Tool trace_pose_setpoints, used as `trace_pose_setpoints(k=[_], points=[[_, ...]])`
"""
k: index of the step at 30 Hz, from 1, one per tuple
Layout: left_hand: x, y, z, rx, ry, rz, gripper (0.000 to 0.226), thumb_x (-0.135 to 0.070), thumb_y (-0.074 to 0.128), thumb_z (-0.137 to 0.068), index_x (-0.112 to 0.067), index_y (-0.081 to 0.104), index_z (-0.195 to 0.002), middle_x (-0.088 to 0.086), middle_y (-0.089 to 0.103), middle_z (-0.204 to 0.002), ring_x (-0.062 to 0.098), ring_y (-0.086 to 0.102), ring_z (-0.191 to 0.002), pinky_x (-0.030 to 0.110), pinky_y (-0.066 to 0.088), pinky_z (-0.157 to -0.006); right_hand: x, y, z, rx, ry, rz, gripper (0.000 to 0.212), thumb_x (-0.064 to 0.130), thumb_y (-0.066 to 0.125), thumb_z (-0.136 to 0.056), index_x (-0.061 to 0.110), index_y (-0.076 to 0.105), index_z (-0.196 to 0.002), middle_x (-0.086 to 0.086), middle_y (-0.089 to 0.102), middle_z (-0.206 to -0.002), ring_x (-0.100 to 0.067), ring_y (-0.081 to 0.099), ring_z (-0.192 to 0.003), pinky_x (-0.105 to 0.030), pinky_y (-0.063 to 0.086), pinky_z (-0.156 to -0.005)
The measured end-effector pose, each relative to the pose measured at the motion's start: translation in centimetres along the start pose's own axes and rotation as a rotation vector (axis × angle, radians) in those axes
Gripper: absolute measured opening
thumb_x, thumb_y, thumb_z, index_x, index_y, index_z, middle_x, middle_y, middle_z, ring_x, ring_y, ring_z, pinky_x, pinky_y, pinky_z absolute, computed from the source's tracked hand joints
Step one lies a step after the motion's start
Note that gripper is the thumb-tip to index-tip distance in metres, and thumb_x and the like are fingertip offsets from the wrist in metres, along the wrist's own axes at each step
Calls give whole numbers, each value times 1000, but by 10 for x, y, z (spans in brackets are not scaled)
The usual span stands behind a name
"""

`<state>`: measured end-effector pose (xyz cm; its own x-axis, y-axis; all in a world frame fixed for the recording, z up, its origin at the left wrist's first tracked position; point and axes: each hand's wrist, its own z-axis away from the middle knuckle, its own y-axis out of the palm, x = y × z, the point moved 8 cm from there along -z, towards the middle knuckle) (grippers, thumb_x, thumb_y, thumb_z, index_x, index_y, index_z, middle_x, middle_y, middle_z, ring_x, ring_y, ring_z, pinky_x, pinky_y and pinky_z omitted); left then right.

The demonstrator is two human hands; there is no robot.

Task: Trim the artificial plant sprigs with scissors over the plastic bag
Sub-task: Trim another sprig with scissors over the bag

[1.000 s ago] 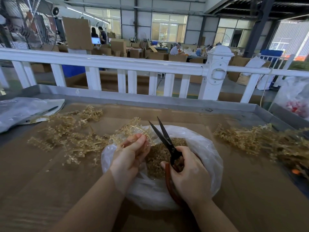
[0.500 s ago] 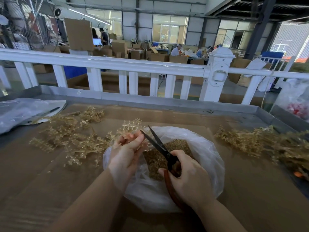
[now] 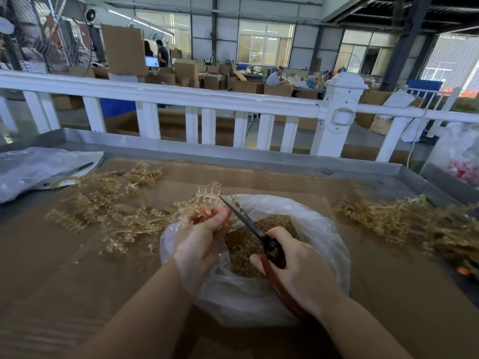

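We see the left hand [image 3: 201,233] pinching a sprig [image 3: 207,195] over the plastic bag [image 3: 318,224]. The right hand [image 3: 300,270] grips scissors [image 3: 248,224], blades at the sprig.

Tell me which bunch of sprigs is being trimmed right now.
The sprig pinched in the left hand, against the scissors that the right hand holds over the plastic bag. The left pile and right pile lie untouched.

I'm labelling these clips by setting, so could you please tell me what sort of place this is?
Most likely a factory or packing workshop: stacked cardboard boxes fill the hall behind the white railing, workers sit at far benches, and a large industrial fan stands at the left.
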<state>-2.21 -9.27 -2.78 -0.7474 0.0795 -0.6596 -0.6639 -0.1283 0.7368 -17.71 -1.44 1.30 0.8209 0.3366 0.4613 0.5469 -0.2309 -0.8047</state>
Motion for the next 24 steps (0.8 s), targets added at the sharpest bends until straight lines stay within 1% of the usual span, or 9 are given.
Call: trace_pose_setpoints(k=[2, 4, 7, 10, 14, 17, 20, 22, 24], points=[[2, 0, 0, -15, -1, -4, 28, 13, 61, -74, -10, 45, -70, 10, 64, -78, 17, 70, -69, 27, 60, -64, 0, -1, -1, 10, 0, -2, 25, 58, 55, -85, 38, 43, -96, 17, 53, -72, 2, 53, -71, -13, 37, -60], [2, 0, 0, -23, 3, 0, 30, 15, 59, -77, -9, 45, -67, 8, 65, -69, 15, 70, -63, 26, 59, -62, 0, -1, -2, 15, -1, -12, 26, 57, 54, -85, 35, 45, -96, 15, 52, -71, 1, 53, -69, -14, 37, -60], [2, 0, 0, -17, -2, 6, 30, 15, 58, -78, -9, 46, -66, 6, 65, -64, 15, 69, -61, 25, 59, -61, -1, -2, -3, 17, 13, -37, 28, 57, 53, -85, 31, 47, -95, 13, 53, -68, -1, 53, -66, -16, 38, -60], [2, -1, 0, -12, -5, 0, 29, 15, 59, -77, -9, 47, -66, 7, 63, -66, 15, 69, -62, 24, 58, -59, -1, -2, -4, 26, 22, -40, 26, 56, 54, -86, 31, 48, -93, 13, 53, -67, 1, 53, -64, -12, 39, -58], [3, -2, 2, -29, -2, -22, 28, 15, 62, -73, -8, 48, -65, 4, 64, -58, 14, 68, -56, 23, 57, -54, -2, -3, -4, 12, 42, -57, 22, 50, 59, -86, 31, 50, -90, 16, 52, -64, 4, 53, -62, -9, 39, -58], [5, -1, 4, -15, -35, 8, 24, 10, 66, -62, -6, 52, -74, 7, 66, -64, 15, 69, -59, 25, 58, -56, -1, -2, -4, 17, 42, -22, 16, 44, 58, -89, 31, 50, -95, 18, 53, -68, 2, 54, -63, -9, 41, -59], [10, 0, 6, 2, -101, -28, 39, 0, 70, -58, -3, 58, -95, 6, 67, -72, 12, 69, -60, 22, 56, -55, 1, -1, -3, 29, 33, -10, 13, 38, 57, -91, 28, 49, -97, 17, 57, -72, 0, 57, -64, -8, 44, -61], [12, 0, 6, -16, -117, -36, 41, -1, 71, -58, -1, 59, -97, 6, 68, -73, 11, 69, -60, 23, 57, -55, 4, -2, -2, 34, 21, -6, 12, 36, 57, -92, 29, 48, -96, 14, 61, -74, -2, 60, -65, -9, 45, -62], [13, 0, 7, -30, -123, -34, 38, 1, 71, -56, 0, 57, -92, 9, 68, -77, 14, 70, -61, 25, 59, -59, 6, -3, -1, 27, 10, -7, 14, 35, 58, -91, 31, 45, -94, 16, 57, -70, 1, 57, -61, -8, 42, -59]])
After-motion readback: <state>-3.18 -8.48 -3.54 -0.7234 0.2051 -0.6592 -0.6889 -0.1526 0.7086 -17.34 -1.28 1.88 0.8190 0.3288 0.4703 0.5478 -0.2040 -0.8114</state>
